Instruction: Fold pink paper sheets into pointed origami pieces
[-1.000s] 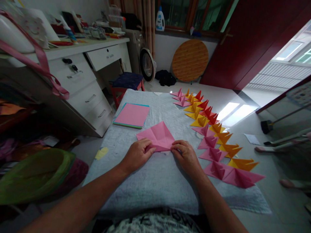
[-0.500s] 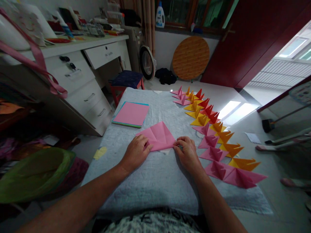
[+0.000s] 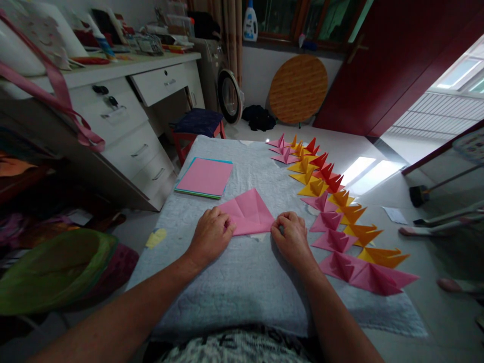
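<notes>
Touching a folded pink sheet (image 3: 251,214) in mid-frame, my left hand (image 3: 212,231) lies curled over its left corner, my right hand (image 3: 291,232) bent at its right; whether either pinches, I cannot tell; a paper stack (image 3: 206,176) sits left of centre, folded figures (image 3: 327,221) at right

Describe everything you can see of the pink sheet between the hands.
The pink sheet looks like thin, matt paper, crossed by several crease lines. It is partly folded, with a nearly straight near edge and a point at the far side. It lies on the pale cloth. The left hand covers its left end; the right hand's fingertips are at its right corner.
</notes>
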`<action>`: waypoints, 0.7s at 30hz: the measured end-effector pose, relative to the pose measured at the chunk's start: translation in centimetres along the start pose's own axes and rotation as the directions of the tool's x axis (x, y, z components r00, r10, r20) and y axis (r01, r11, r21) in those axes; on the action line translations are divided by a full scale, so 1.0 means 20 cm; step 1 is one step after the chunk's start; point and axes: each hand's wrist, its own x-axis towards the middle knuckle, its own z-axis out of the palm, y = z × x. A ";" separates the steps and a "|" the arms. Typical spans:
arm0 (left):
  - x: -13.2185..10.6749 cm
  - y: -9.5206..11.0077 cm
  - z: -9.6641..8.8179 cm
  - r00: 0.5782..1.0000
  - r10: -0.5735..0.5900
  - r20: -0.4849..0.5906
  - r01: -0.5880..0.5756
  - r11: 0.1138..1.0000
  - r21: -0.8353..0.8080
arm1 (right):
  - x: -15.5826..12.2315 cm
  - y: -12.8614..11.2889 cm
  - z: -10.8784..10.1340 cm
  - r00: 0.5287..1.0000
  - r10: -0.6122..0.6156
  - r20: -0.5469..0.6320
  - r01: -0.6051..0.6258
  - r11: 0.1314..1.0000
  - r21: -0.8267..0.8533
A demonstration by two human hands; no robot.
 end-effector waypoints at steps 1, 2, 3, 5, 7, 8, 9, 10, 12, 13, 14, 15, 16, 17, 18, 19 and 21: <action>0.00 0.00 0.00 1.000 -0.006 0.001 0.006 1.000 0.015 | 0.00 0.00 0.00 1.000 -0.005 -0.007 0.005 1.000 -0.003; 0.00 0.00 0.00 1.000 -0.010 0.003 0.010 1.000 0.027 | 0.00 0.00 0.00 1.000 -0.011 -0.014 0.011 1.000 -0.004; 0.00 0.00 0.00 1.000 -0.012 0.006 0.012 0.999 0.036 | 0.00 0.01 0.01 1.000 -0.017 -0.020 0.017 1.000 -0.003; 0.00 0.00 -0.01 1.000 -0.016 0.017 0.015 0.999 0.049 | 0.00 0.01 0.01 0.999 -0.026 -0.027 0.026 1.000 0.004; 0.01 0.01 -0.01 0.999 -0.023 0.028 0.021 0.998 0.054 | 0.00 0.02 0.01 0.999 -0.032 -0.027 0.032 0.999 0.011; 0.01 0.01 -0.02 0.999 -0.028 0.030 0.026 0.998 0.055 | 0.00 0.02 0.01 0.999 -0.034 -0.025 0.034 0.999 0.013; 0.01 0.01 -0.02 0.999 -0.033 0.032 0.031 0.998 0.055 | 0.00 0.03 0.02 0.999 -0.035 -0.023 0.036 0.999 0.017; 0.02 0.01 -0.02 0.999 -0.038 0.033 0.036 0.998 0.057 | 0.00 0.03 0.02 0.999 -0.037 -0.021 0.037 0.999 0.020; 0.02 0.02 -0.02 0.998 -0.046 0.034 0.044 0.997 0.063 | 0.00 0.03 0.02 0.999 -0.036 -0.018 0.037 0.999 0.025; 0.03 0.02 -0.02 0.998 -0.049 0.034 0.047 0.997 0.066 | 0.00 0.03 0.02 0.999 -0.035 -0.016 0.035 0.999 0.026; 0.03 0.02 -0.02 0.998 -0.053 0.035 0.050 0.996 0.068 | 0.00 0.03 0.01 0.999 -0.034 -0.014 0.034 0.999 0.026; 0.03 0.02 -0.02 0.998 -0.055 0.036 0.052 0.996 0.069 | 0.00 0.03 0.01 0.999 -0.032 -0.011 0.032 0.999 0.024; 0.03 0.02 -0.02 0.998 -0.057 0.037 0.054 0.996 0.070 | 0.00 0.03 0.01 0.999 -0.030 -0.010 0.030 0.999 0.023; 0.03 0.02 -0.02 0.998 -0.059 0.039 0.056 0.996 0.070 | 0.00 0.03 0.01 1.000 -0.029 -0.010 0.030 0.999 0.023; 0.03 0.02 -0.02 0.997 -0.061 0.041 0.058 0.996 0.073 | 0.00 0.02 0.01 1.000 -0.029 -0.011 0.029 0.999 0.023; 0.03 0.02 -0.02 0.997 -0.063 0.044 0.060 0.995 0.076 | 0.00 0.02 0.01 1.000 -0.029 -0.012 0.029 0.999 0.023; 0.03 0.02 -0.02 0.997 -0.063 0.048 0.059 0.995 0.084 | 0.00 0.02 0.01 1.000 -0.028 -0.014 0.028 0.999 0.022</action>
